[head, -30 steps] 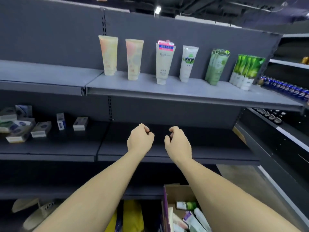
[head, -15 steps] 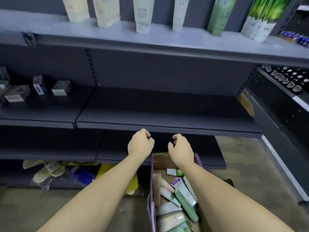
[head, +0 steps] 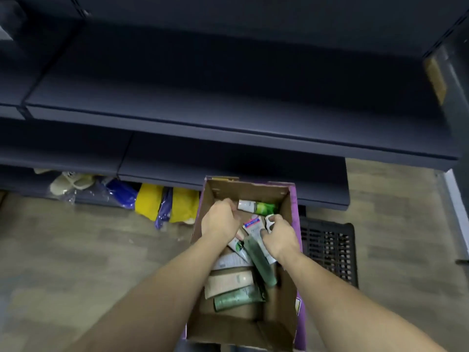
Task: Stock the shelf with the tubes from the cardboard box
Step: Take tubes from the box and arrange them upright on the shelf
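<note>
The right hand (head: pixel 279 238) is down in the cardboard box (head: pixel 291 323), and its grip closes around a white tube (head: pixel 269 222), the thumb and fingers curled about its cap end. Just left of that grip, touching it, lies a white tube with a pink and blue label (head: pixel 251 224); under the wrist, a dark green tube (head: pixel 261 262) runs slantwise back toward the person. The left hand (head: pixel 220 221) is in the box too, further left, with its fingers curled downward among the tubes; whether its grip holds any of them I cannot tell, since the fingertips are hidden. Beyond both hands, against the far wall of the box, lies a bright green tube with a white cap (head: pixel 258 207). Nearer the person than the grip lie a beige tube (head: pixel 228 282) and a pale green tube (head: pixel 238 298). The box stands on the floor (head: pixel 76 250) before the dark shelf (head: pixel 228 102). Right of the box is a black crate (head: pixel 330 252); left of it, yellow and blue packets (head: pixel 162 204) under the lowest shelf.
</note>
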Available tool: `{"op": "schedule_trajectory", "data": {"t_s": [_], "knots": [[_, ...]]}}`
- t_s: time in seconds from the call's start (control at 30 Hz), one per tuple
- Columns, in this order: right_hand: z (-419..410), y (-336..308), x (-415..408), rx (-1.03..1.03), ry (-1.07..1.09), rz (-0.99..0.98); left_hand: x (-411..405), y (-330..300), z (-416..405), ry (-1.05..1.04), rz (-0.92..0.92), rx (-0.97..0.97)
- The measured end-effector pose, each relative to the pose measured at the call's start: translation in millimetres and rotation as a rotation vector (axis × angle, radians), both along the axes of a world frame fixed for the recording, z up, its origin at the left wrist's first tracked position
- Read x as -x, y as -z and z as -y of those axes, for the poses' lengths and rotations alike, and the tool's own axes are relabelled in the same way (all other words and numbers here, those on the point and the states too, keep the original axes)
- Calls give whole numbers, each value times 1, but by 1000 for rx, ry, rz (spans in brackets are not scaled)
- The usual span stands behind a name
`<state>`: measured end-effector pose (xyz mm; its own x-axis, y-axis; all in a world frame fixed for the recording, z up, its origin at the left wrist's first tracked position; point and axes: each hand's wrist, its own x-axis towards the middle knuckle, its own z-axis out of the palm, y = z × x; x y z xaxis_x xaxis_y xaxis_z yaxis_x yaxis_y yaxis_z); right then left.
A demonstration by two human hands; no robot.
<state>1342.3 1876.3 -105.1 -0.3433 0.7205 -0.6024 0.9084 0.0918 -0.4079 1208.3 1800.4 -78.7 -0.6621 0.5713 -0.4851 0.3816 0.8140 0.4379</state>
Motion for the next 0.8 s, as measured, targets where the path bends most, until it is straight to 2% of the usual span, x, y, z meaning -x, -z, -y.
{"op": "schedule_trajectory", "data": {"t_s": [0.3,0.43,0.53,0.6,0.7,0.8], "knots": [[14,89,-13,208,31,119,-1,92,5,-16,122,245],[31,122,-22,231,-75,270,-11,131,18,-161,260,336],[39,144,-28,136,-154,304,-23,152,22,-260,306,309],[41,152,-29,25,-203,324,-29,163,22,-291,225,314],[46,158,-31,-106,-258,349,-32,178,23,-234,71,461],[47,162,-34,-148,-275,319,-32,197,20,-189,133,497]]}}
